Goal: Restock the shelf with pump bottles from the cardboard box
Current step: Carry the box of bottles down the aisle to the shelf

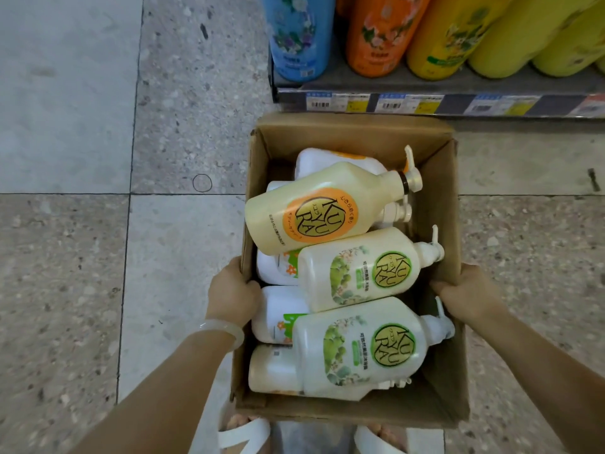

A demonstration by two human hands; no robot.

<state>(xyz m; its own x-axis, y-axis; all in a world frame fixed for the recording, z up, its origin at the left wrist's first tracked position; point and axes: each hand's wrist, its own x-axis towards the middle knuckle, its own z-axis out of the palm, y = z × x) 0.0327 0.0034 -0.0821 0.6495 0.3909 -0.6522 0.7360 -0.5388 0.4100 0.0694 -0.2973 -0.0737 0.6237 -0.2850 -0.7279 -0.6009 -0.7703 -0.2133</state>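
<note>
An open cardboard box (438, 204) sits below me, full of several cream and white pump bottles lying on their sides. On top lie a yellow bottle with an orange label (314, 208) and two white bottles with green labels (357, 273) (357, 348). My left hand (234, 294) grips the box's left wall, thumb inside. At the opposite wall my right hand (465, 291) grips the rim. The low shelf (425, 99) stands just beyond the box.
On the shelf stand a blue bottle (296, 34), an orange bottle (383, 31) and several yellow bottles (458, 34). Price tags (357, 102) line its front edge. Speckled floor tiles (98, 224) stretch to the left. My sandalled feet (245, 430) show under the box.
</note>
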